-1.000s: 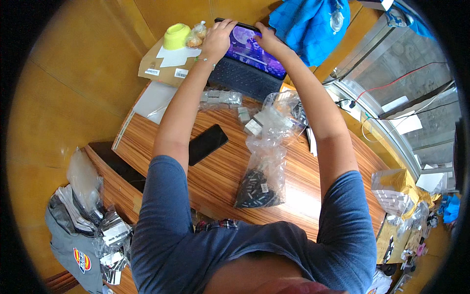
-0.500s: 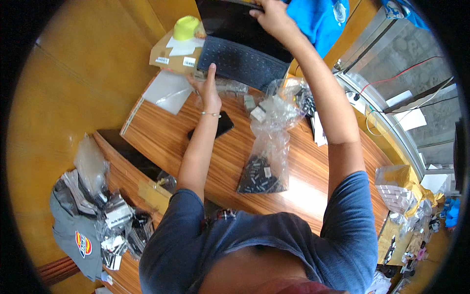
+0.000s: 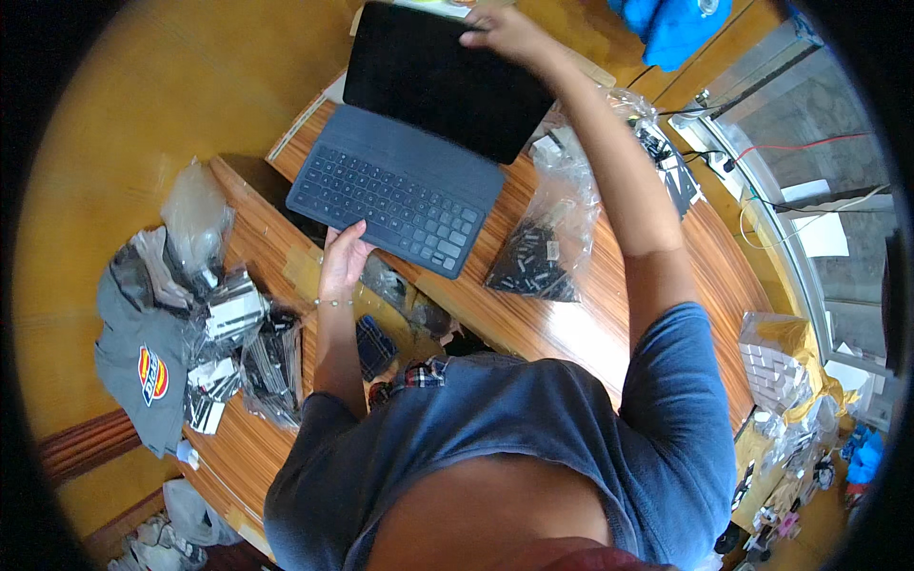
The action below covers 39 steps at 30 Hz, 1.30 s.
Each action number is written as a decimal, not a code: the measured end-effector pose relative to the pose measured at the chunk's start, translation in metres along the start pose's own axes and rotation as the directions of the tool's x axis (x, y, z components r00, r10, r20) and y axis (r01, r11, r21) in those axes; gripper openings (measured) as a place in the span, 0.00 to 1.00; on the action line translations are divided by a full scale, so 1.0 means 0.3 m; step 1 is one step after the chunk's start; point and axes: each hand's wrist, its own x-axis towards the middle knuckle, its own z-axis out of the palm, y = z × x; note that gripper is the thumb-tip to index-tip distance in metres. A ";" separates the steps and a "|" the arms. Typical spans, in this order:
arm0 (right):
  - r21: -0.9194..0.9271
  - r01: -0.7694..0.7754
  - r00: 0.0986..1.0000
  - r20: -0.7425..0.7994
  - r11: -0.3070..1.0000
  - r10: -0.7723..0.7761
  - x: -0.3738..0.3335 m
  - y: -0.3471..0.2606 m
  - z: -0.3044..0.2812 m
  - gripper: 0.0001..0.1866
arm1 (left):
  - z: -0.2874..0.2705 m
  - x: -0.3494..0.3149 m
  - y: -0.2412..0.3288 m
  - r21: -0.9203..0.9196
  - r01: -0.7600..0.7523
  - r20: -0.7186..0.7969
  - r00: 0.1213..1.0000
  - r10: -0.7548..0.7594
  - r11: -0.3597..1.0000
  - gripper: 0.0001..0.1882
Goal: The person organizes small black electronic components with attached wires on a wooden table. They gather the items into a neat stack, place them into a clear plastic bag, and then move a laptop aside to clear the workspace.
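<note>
A tablet [image 3: 438, 81] with a dark blank screen stands open, joined to a dark grey keyboard cover [image 3: 390, 195]. My left hand [image 3: 345, 262] holds the keyboard's near edge, thumb on top and the other fingers beneath it. At the far right, my right hand [image 3: 509, 36] grips the top edge of the tablet, fingers partly hidden behind it. The keyboard faces up, slanted, over the left part of the wooden table [image 3: 609, 324]. To its right lies a clear plastic bag [image 3: 533, 262] of small dark pieces.
Clear bags [image 3: 647, 124] of small parts lie at the far right beside my right forearm. Packaged items [image 3: 271, 366] and a grey cloth [image 3: 143, 333] are piled on the left. A wrapped stack of white boxes [image 3: 776, 371] stands right, below the window with cables.
Both hands have brought the tablet and keyboard nearer and to the left. The keyboard now shows fully, and the screen is tilted back. The black phone on the table no longer shows.
</note>
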 end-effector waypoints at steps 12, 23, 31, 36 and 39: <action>-0.107 0.358 0.887 0.348 0.927 -0.303 -0.513 -0.553 0.624 0.14 | -0.048 -0.139 0.039 -0.178 0.172 -0.113 0.975 -0.193 0.969 0.37; -0.575 0.314 0.879 0.478 0.755 -0.002 -0.354 0.101 0.626 0.46 | -0.122 -0.048 0.068 0.538 0.276 -0.410 0.911 -0.039 0.796 0.19; -0.412 0.067 0.876 0.460 0.909 0.144 -0.413 0.162 0.579 0.45 | 0.070 0.281 0.293 0.968 -0.176 0.207 0.962 0.176 -0.177 0.15; -0.174 -0.490 0.871 -0.128 0.854 0.474 -0.475 0.127 0.452 0.43 | 0.216 0.331 0.157 0.736 -0.229 0.294 0.956 -0.005 -0.637 0.11; 0.125 -0.391 0.860 -0.303 0.912 0.410 -0.494 0.076 0.340 0.42 | 0.203 0.302 0.054 0.706 -0.323 0.345 0.934 -0.092 -0.631 0.14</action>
